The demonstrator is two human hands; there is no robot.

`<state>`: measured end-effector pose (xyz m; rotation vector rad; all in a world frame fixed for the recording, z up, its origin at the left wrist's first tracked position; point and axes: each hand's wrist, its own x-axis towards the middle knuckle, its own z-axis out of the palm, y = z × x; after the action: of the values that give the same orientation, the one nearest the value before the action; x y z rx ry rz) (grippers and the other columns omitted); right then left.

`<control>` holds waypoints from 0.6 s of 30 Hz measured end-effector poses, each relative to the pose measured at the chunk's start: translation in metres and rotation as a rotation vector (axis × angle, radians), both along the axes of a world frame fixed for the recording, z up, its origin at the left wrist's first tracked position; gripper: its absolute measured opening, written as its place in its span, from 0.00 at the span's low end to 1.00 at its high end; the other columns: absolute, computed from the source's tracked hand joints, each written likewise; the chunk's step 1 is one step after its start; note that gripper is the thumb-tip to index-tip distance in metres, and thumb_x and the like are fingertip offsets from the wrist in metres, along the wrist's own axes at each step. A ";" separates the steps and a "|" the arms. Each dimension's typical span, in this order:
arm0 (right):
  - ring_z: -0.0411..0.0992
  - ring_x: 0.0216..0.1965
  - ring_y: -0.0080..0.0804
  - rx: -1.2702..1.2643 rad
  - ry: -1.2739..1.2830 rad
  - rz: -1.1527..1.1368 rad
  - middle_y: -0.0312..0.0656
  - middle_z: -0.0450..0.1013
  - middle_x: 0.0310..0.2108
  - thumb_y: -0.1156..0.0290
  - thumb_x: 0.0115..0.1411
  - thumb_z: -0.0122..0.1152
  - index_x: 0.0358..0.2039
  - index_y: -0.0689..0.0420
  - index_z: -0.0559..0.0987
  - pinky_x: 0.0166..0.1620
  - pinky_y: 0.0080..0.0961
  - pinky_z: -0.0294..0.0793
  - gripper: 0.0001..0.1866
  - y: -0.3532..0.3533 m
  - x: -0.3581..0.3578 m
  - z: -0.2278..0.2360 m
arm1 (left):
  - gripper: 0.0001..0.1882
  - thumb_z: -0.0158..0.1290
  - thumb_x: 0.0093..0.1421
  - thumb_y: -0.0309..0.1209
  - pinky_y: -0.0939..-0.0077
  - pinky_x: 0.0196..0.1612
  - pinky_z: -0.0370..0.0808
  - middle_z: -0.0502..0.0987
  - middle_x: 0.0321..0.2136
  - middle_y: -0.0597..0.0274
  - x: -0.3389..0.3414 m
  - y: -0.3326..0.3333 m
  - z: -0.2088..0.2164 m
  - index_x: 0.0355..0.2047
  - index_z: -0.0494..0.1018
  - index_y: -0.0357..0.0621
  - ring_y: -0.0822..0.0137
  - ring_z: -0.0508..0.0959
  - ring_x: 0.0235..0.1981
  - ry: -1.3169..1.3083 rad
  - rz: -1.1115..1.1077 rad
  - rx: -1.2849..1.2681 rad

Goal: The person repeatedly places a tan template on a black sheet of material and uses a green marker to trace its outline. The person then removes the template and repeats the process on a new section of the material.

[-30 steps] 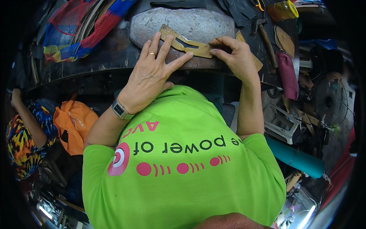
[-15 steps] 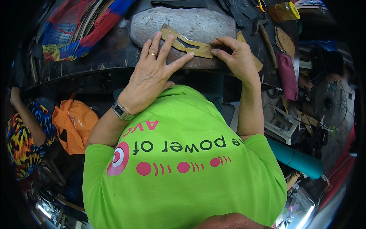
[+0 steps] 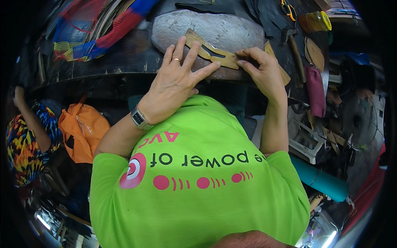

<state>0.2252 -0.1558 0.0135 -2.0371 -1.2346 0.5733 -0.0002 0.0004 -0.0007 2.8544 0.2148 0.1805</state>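
Observation:
A flat tan template [image 3: 230, 61] with a long cut-out slot lies slantwise over the near edge of a grey, smooth stone slab [image 3: 223, 29]. My left hand [image 3: 175, 80] rests on it with fingers spread, the fingertips along its left part and near edge. At the template's right end, my right hand [image 3: 262, 70] is closed, thumb and index finger brought together. Whatever sits between those fingertips is too small to make out. Beside the right hand, another tan flat strip [image 3: 279, 66] lies on the dark worktable [image 3: 111, 71], partly hidden by that hand.
Right of the slab lie a hammer [image 3: 297, 58], orange-handled scissors [image 3: 288, 9], a yellow-lidded jar [image 3: 314, 21] and a maroon pouch [image 3: 315, 91]. A mesh bag [image 3: 109, 39] sits at the left. An orange bag [image 3: 84, 132] and another person's arm [image 3: 35, 124] are below it.
The whole view has shifted slightly, so everything appears a little farther right. My right index fingertip is slightly closer to the thumb. The left hand and template keep their places on the slab.

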 end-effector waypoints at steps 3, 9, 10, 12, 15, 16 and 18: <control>0.78 0.44 0.28 0.073 0.040 0.000 0.42 0.81 0.39 0.75 0.67 0.61 0.45 0.64 0.84 0.50 0.23 0.74 0.09 0.000 0.006 0.001 | 0.52 0.73 0.47 0.37 0.43 0.72 0.58 0.56 0.71 0.44 0.002 -0.001 0.003 0.72 0.63 0.73 0.38 0.54 0.74 0.022 0.003 0.025; 0.73 0.39 0.22 0.545 0.145 -0.154 0.34 0.76 0.37 0.62 0.77 0.52 0.48 0.61 0.85 0.43 0.20 0.72 0.18 0.015 0.005 0.003 | 0.52 0.73 0.47 0.37 0.44 0.73 0.57 0.57 0.71 0.43 0.000 -0.001 0.003 0.72 0.62 0.72 0.38 0.54 0.73 0.011 0.003 0.056; 0.71 0.34 0.17 0.508 0.310 -0.201 0.32 0.75 0.37 0.60 0.78 0.50 0.49 0.61 0.84 0.40 0.16 0.70 0.19 0.014 -0.004 0.002 | 0.52 0.73 0.47 0.37 0.44 0.73 0.57 0.56 0.70 0.43 -0.001 -0.001 0.002 0.72 0.62 0.72 0.38 0.54 0.73 0.018 0.003 0.054; 0.77 0.37 0.20 0.527 0.493 -0.165 0.35 0.78 0.40 0.66 0.77 0.52 0.51 0.61 0.82 0.43 0.17 0.75 0.14 0.025 -0.018 -0.004 | 0.52 0.73 0.47 0.37 0.44 0.73 0.57 0.56 0.71 0.44 -0.001 -0.002 0.001 0.72 0.62 0.72 0.38 0.54 0.74 0.002 0.006 0.050; 0.81 0.50 0.33 0.477 0.592 -0.058 0.43 0.77 0.47 0.78 0.74 0.53 0.52 0.64 0.76 0.53 0.28 0.82 0.10 0.036 -0.037 -0.011 | 0.52 0.73 0.47 0.37 0.44 0.73 0.57 0.56 0.71 0.44 -0.001 -0.003 -0.002 0.72 0.62 0.72 0.39 0.54 0.74 -0.009 0.018 0.052; 0.81 0.50 0.33 0.475 0.616 -0.061 0.43 0.77 0.47 0.78 0.74 0.53 0.52 0.65 0.76 0.54 0.29 0.82 0.10 0.039 -0.042 -0.014 | 0.51 0.73 0.47 0.37 0.44 0.73 0.57 0.56 0.71 0.45 -0.001 -0.003 -0.003 0.72 0.63 0.72 0.39 0.53 0.74 -0.018 0.017 0.054; 0.81 0.51 0.34 0.484 0.615 -0.071 0.44 0.77 0.48 0.79 0.74 0.53 0.52 0.65 0.76 0.54 0.29 0.83 0.09 0.042 -0.048 -0.016 | 0.51 0.73 0.47 0.36 0.44 0.73 0.57 0.56 0.70 0.45 0.000 -0.003 -0.003 0.71 0.63 0.72 0.39 0.54 0.74 -0.022 0.020 0.058</control>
<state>0.1773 -0.1140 -0.0026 -1.3494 -0.8213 0.7143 -0.0006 -0.0024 -0.0042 2.9067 0.2370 0.2260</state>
